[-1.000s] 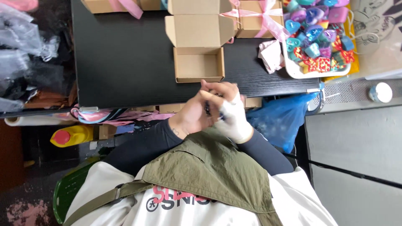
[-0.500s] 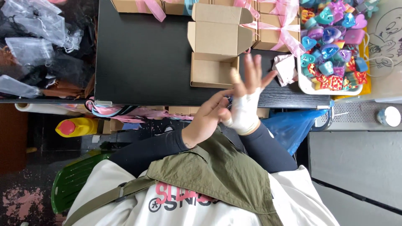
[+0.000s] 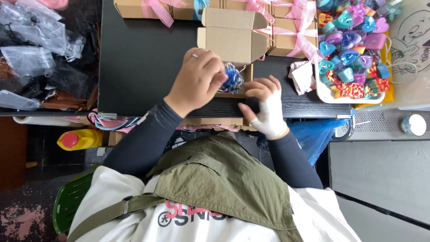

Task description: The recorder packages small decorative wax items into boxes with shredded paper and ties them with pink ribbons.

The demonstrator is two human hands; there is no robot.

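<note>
My left hand (image 3: 197, 80), a ring on one finger, is closed around a small blue glittery object in clear wrap (image 3: 234, 79). It holds the object over the front of an open brown cardboard box (image 3: 230, 38) on the black table (image 3: 143, 67). My right hand (image 3: 265, 107), wrapped in white across the palm, rests just right of the object at the box's front edge, fingers bent down onto the table. Whether its fingertips touch the box flap is hidden.
A white tray (image 3: 327, 96) of colourful heart-shaped pieces (image 3: 354, 54) stands at the right. Closed brown boxes tied with pink ribbon (image 3: 291, 31) line the far side. A crumpled pink wrap (image 3: 302, 76) lies beside the tray. Clear plastic bags (image 3: 36, 49) are heaped at left.
Both hands left my chest and went out over the table. The left hand now holds the blue object at the box, and the raised right hand came down beside it.
</note>
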